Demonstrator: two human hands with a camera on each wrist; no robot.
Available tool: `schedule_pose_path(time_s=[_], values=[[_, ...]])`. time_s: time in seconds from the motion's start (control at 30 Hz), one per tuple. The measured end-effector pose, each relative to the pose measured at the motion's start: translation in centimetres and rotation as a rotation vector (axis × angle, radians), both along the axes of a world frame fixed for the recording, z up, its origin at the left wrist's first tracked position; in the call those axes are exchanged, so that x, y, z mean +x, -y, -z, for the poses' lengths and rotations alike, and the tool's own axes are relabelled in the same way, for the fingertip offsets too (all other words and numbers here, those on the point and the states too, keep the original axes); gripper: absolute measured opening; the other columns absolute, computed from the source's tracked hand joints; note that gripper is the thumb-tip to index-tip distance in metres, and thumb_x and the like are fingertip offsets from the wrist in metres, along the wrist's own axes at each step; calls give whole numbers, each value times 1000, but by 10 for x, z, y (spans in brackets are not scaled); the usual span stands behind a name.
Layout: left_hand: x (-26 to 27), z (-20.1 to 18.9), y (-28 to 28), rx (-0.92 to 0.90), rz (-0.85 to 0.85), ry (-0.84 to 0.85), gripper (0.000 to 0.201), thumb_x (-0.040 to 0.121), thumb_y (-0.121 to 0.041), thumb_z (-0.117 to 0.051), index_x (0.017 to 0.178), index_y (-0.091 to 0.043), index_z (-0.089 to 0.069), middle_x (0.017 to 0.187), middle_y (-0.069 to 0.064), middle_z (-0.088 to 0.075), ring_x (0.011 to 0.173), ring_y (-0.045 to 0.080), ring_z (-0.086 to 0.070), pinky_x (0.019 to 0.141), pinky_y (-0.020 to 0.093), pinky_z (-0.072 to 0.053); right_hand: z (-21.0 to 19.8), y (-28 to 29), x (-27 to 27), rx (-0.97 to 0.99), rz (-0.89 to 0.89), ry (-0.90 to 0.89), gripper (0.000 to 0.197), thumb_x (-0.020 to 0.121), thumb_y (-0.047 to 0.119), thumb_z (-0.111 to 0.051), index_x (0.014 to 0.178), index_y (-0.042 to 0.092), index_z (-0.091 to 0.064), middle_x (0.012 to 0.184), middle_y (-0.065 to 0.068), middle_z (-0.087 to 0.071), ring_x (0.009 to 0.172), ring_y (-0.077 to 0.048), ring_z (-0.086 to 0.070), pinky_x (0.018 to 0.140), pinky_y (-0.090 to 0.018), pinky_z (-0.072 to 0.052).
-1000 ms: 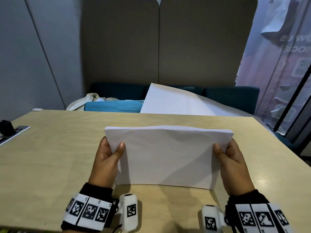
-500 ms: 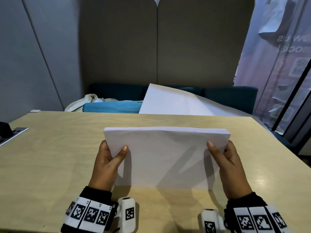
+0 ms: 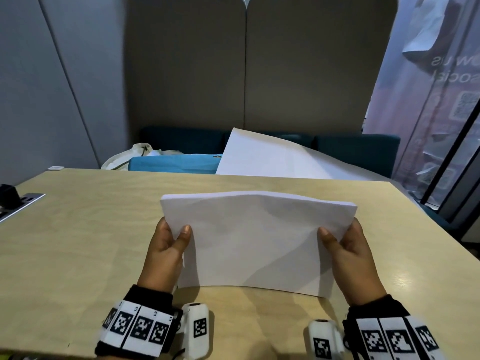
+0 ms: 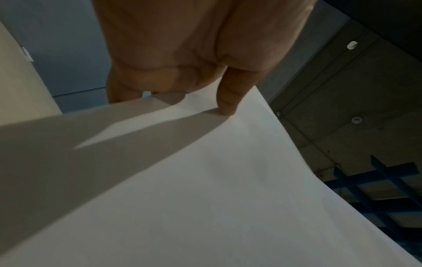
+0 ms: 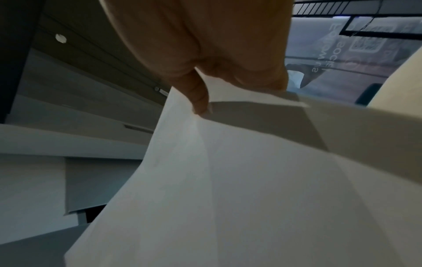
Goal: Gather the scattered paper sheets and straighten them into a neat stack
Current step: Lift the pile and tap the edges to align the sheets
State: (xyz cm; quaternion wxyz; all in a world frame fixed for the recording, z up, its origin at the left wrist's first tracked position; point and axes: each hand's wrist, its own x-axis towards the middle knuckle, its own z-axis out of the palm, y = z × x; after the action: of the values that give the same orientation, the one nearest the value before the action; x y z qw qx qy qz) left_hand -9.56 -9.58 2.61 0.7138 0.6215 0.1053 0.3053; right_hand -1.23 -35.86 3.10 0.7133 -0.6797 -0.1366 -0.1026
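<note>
A stack of white paper sheets (image 3: 255, 242) stands on its long lower edge on the wooden table (image 3: 78, 242), leaning slightly and bowed at the top. My left hand (image 3: 168, 245) grips its left side, thumb on the near face and fingers behind. My right hand (image 3: 345, 245) grips the right side the same way. In the left wrist view the thumb presses on the paper stack (image 4: 205, 180) under my left hand (image 4: 182, 75). In the right wrist view my right hand (image 5: 205, 72) pinches the sheets (image 5: 251, 180), whose edges fan a little.
A large white sheet (image 3: 272, 157) leans behind the table's far edge against a teal sofa (image 3: 358, 149). A blue box (image 3: 174, 163) and a pale bag (image 3: 135, 154) lie there too. A power strip (image 3: 20, 203) sits at the table's left edge.
Both thumbs have slid a little inward on the near face. The stack's top edge now bows upward in the middle; it stays standing on the table.
</note>
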Motion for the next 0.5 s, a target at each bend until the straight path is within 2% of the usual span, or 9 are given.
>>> schedule_pose_path(time_s=[0.1, 0.17, 0.27, 0.37, 0.5], values=[[2, -5, -1, 32, 9, 49, 27, 96, 3, -44, 120, -8, -50, 100, 2, -65, 73, -8, -66, 64, 8, -51, -8, 2, 2, 24, 14, 34, 28, 92, 0, -52, 96, 28, -55, 95, 6, -65, 75, 6, -61, 66, -12, -50], [2, -9, -1, 56, 4, 69, 25, 95, 1, -46, 117, -10, -50, 99, 0, -65, 75, -8, -65, 65, 8, -51, -13, 4, 2, 45, 5, 55, 25, 93, 3, -53, 98, 28, -54, 95, 8, -65, 76, 6, -62, 68, -15, -49], [4, -11, -1, 89, -40, 66, 15, 95, -6, -50, 106, -17, -50, 96, -2, -63, 82, 4, -63, 70, 18, -50, -15, 5, 0, 65, -23, 66, 20, 91, 11, -59, 99, 27, -52, 96, 6, -65, 81, 3, -63, 69, -14, -52], [6, -11, 0, 96, -56, 79, 16, 98, -8, -46, 96, -23, -50, 93, -1, -61, 79, 3, -60, 75, 27, -47, -14, 4, 1, 39, 4, 101, 18, 93, 9, -55, 95, 26, -51, 92, 3, -63, 79, 0, -61, 69, -11, -51], [7, -14, 3, 96, -52, 124, 15, 99, -13, -47, 97, -27, -50, 94, -2, -61, 82, 4, -59, 76, 27, -46, -19, 4, 1, 44, 29, 139, 21, 95, 7, -52, 94, 29, -51, 91, 7, -63, 82, -3, -60, 72, -15, -51]])
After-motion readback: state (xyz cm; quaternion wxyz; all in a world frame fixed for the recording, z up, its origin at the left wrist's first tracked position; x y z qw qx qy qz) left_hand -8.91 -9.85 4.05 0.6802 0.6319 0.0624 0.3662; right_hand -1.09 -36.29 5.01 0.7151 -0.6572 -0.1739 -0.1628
